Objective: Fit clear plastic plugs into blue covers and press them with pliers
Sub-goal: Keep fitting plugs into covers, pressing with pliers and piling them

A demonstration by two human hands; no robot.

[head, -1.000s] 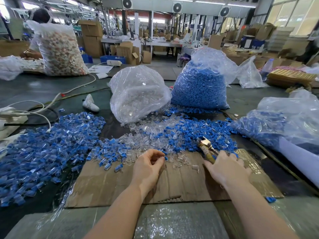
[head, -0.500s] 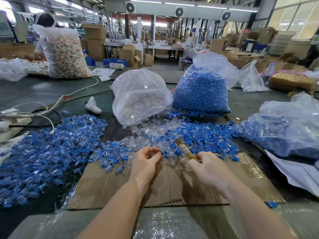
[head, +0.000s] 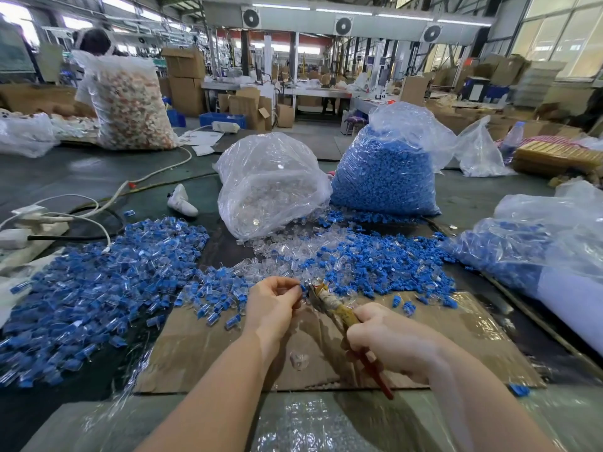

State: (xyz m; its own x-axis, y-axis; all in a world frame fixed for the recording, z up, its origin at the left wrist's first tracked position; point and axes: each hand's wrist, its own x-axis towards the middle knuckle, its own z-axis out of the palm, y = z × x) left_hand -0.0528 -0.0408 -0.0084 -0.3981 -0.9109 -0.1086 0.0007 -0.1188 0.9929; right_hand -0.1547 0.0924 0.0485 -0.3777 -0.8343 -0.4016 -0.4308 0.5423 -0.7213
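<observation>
A white power strip (head: pixel 225 126) (cable trailing) lies beyond stacked cardboard boxes (head: pixel 184 81).

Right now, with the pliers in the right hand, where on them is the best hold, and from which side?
Grip the pliers by the two long handles at the near end, coming from the person's side, as the right hand does. The head points away toward the left hand, so that end must stay free.

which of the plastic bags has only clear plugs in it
The middle bag, just beyond the hands: its contents are all transparent. The bag right of it holds blue covers.
</observation>
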